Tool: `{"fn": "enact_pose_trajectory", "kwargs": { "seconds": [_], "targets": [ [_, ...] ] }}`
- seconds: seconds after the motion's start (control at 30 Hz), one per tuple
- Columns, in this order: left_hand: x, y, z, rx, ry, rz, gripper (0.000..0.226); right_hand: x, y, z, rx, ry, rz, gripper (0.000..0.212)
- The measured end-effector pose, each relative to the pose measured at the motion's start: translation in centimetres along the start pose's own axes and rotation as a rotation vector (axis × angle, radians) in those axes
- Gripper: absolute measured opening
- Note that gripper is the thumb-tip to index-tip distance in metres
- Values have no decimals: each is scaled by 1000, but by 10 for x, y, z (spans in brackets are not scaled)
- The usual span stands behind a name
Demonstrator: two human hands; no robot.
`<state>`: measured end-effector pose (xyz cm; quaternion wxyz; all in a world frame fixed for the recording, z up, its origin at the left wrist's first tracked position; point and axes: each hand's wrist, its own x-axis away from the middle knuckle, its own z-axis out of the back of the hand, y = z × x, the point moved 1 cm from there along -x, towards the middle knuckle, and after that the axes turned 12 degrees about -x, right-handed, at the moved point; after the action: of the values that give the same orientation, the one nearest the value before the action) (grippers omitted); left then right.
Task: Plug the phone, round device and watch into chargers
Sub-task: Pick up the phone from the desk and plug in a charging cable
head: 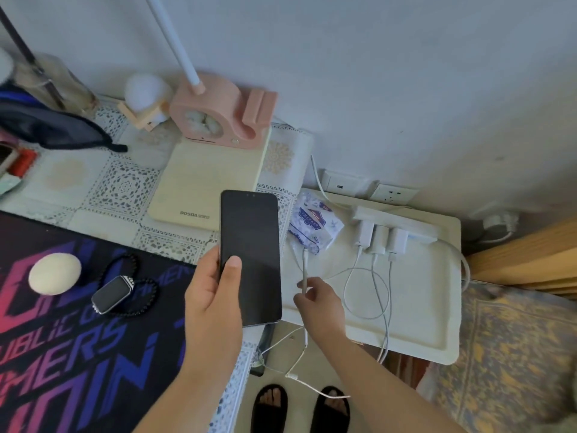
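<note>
A dark printed desk mat point(78, 332) is filling the lower left of the frame, with a white tray point(437, 323) lying at centre right beneath a power strip point(402, 221) carrying three white chargers point(379, 239). At the centre, the left hand point(215, 295) is reaching up from the bottom edge, its fingers wrapping the lower edge of the phone point(251, 256) and its thumb lying across the dark screen, which is facing up. Just to its right, the right hand point(318, 300) is angling in from the lower right, pinching a white cable end point(304, 268) between thumb and fingertips; its plug type is too small to make out. On the mat at left, the round device point(54, 274) is sitting near the watch point(112, 294), whose strap is partly hidden among dark beads point(140, 304). More cables are trailing off the tray toward two sandalled feet at the bottom edge.
</note>
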<state>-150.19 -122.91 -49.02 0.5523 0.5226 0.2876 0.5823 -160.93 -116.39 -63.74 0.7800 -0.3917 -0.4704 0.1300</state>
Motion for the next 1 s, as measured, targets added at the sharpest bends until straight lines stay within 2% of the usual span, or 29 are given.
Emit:
{"fn": "enact_pose_trajectory", "kwargs": {
  "seconds": [0.17,0.37,0.47,0.6,0.7,0.93,1.0],
  "targets": [
    [2,14,-15,49,-33,26,26,35,-19,32,-258,59,160,24],
    [2,42,-24,104,-113,76,26,87,-54,74,-469,1,311,43],
    [2,61,-28,121,-159,105,23,119,-69,91,-476,48,383,52],
    [8,92,-35,173,-251,172,18,170,-87,97,-450,127,487,31],
    [18,117,-45,222,-332,172,25,198,-94,94,-481,198,505,27],
    [52,168,-63,294,-481,133,21,237,-103,96,-616,293,413,18],
    [61,178,-66,295,-503,119,19,241,-105,99,-648,330,393,21]
  ]
}}
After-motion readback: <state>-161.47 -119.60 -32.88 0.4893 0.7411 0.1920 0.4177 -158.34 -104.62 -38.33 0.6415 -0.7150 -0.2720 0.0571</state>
